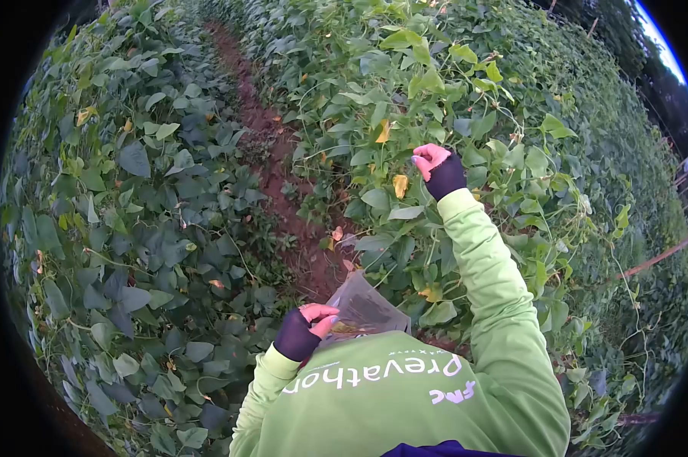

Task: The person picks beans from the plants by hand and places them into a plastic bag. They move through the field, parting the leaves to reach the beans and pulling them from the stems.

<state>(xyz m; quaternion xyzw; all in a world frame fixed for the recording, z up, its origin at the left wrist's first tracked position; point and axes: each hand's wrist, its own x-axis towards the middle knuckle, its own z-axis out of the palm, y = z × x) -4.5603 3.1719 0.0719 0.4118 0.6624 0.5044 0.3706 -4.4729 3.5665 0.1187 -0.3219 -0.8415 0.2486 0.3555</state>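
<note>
My left hand [311, 329], in a dark fingerless glove, is closed at the left edge of a translucent plastic bag [371, 303]. The bag gapes in front of my green shirt, and some yellowish matter shows low inside it. My right hand [433, 161] reaches forward among the climbing bean-like vines [504, 145], its fingers curled together. Anything between those fingers is too small or hidden to make out. A yellow leaf [400, 185] hangs just below and left of that hand, with another yellow leaf [383, 131] higher up.
A reddish dirt path [283, 198] runs forward between two dense leafy rows. The left row [131, 228] stands close to my left arm. On the far right, a wooden pole [656, 259] slants out of the foliage.
</note>
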